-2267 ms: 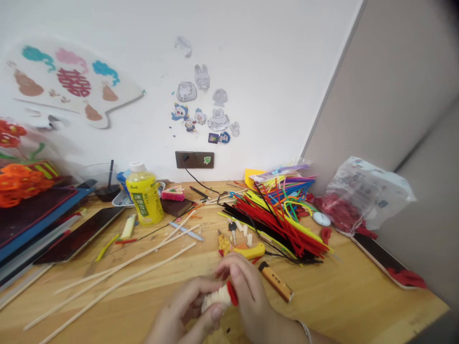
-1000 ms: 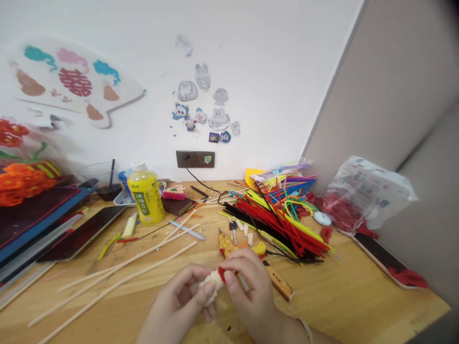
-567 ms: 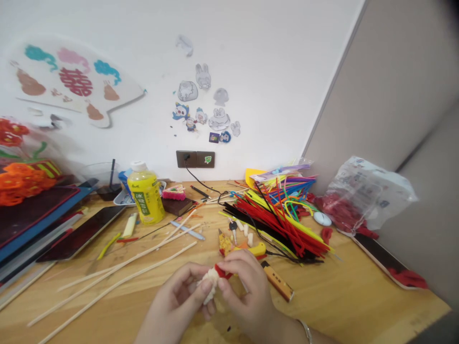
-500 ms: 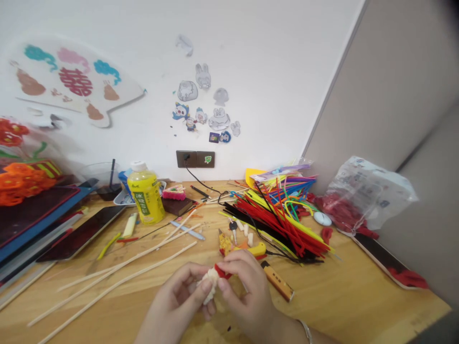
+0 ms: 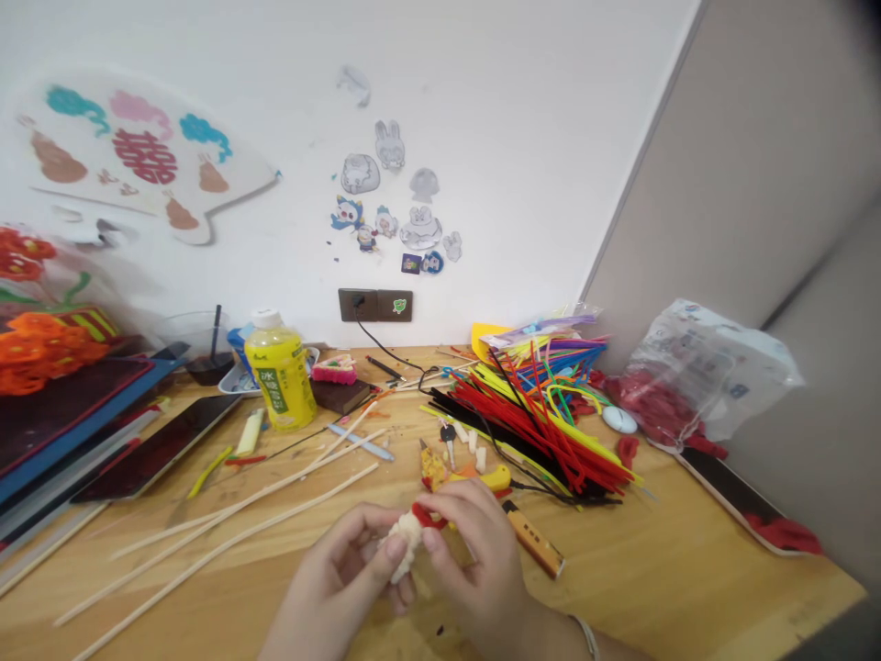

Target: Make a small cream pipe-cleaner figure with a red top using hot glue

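Observation:
Low in the middle of the view, both hands meet over the wooden table (image 5: 674,588). My left hand (image 5: 340,583) is closed round a small cream fuzzy coiled piece (image 5: 405,542), thumb pressed on its front. My right hand (image 5: 474,569) pinches a red pipe cleaner (image 5: 428,518) lying over the top of that cream piece, fingers curled. The lower part of the piece is hidden behind my fingers. Just beyond my hands lie a yellow-handled tool (image 5: 485,479) and an orange utility knife (image 5: 531,542).
A heap of coloured pipe cleaners (image 5: 543,413) fills the right middle, with a plastic bag of red pieces (image 5: 688,386) beyond. Long wooden sticks (image 5: 227,523) lie to the left. A yellow drink bottle (image 5: 279,372), dark boards (image 5: 103,431) and orange flowers (image 5: 34,349) stand at the left.
My hands have turned the cream piece: it was lying sideways with a red band at its right end, and the red pipe cleaner now sits over its top. Hands shifted slightly up and left.

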A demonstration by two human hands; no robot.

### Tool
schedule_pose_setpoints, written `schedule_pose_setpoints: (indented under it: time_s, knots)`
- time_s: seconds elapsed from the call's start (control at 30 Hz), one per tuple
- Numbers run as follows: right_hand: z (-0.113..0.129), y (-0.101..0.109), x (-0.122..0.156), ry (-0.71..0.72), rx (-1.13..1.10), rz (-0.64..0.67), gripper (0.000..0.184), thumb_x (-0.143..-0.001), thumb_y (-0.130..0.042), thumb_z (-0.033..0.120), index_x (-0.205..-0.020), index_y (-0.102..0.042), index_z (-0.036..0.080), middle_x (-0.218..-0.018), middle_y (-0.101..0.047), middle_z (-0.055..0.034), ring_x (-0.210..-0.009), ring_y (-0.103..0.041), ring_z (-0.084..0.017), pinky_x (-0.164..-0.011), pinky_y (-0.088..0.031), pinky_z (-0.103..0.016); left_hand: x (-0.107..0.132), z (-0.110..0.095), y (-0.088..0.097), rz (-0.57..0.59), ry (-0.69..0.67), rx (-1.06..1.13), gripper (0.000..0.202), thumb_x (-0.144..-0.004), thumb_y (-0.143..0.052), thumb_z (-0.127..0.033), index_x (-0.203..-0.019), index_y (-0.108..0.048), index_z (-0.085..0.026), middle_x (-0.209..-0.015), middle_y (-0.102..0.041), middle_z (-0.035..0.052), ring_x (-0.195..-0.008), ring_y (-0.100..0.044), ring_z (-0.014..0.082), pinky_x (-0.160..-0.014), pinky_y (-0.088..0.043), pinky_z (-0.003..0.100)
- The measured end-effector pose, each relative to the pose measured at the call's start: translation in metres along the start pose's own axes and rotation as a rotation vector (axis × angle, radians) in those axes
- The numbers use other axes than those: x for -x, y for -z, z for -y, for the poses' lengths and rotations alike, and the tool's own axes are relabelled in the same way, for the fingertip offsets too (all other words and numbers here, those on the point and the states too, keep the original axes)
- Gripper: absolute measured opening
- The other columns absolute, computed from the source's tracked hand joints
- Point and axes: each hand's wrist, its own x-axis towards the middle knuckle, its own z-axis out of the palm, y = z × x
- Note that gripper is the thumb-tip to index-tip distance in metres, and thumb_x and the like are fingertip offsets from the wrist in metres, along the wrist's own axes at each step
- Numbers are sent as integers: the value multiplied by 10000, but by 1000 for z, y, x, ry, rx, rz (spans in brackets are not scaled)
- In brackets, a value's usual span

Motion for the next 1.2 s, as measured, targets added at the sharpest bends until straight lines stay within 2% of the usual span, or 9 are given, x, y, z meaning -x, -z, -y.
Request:
schedule_pose_setpoints:
  time_s: [0.3, 0.43, 0.67, 0.83, 0.97, 1.2]
  knots:
    - [-1, -1, 1, 82, 2, -4, 190, -803, -484, 116, -963, -571, 171, -843, -621, -58, -774, -555, -171, -705, -468, -311, 1, 3, 0, 7, -10, -2, 263, -649, -722, -425, -713, -652, -179, -477, -635, -36, -435, -556, 125, -459, -460, 218]
    - [-1, -2, 1, 110, 2, -23, 179, -805, -477, 119, -947, -574, 169, -809, -618, -56, -745, -549, -170, -676, -464, -310, 0, 2, 2, 51, 14, -28, 294, -628, -727, -449, -710, -650, -177, -490, -643, -27, -444, -570, 138, -463, -470, 232]
    - [1, 4, -3, 37, -70, 15, 164, -826, -453, 133, -896, -597, 172, -774, -629, -36, -726, -562, -156, -674, -439, -296, 1, 1, 2, 53, 22, -41, 313, -639, -714, -467, -742, -651, -178, -473, -644, -28, -443, -566, 133, -481, -463, 229]
    - [0, 3, -3, 76, -44, 0, 151, -811, -474, 124, -901, -589, 163, -775, -631, -43, -715, -553, -159, -661, -429, -297, 0, 2, 4, 59, 28, -34, 298, -639, -715, -460, -741, -646, -188, -489, -649, -30, -456, -574, 139, -479, -466, 232]
    - [0, 2, -1, 83, -48, -18, 140, -808, -487, 119, -894, -588, 161, -766, -628, -46, -705, -548, -159, -646, -430, -290, -1, 4, 7, 108, 40, -42, 284, -658, -708, -446, -763, -648, -189, -504, -655, -31, -470, -583, 140, -493, -472, 236]
    - [-1, 2, -1, 71, -38, -1, 129, -816, -480, 133, -873, -592, 162, -738, -623, -42, -685, -542, -160, -636, -429, -293, -1, 5, 6, 88, 24, -45, 303, -650, -710, -459, -755, -651, -181, -506, -647, -29, -466, -575, 135, -490, -472, 232]
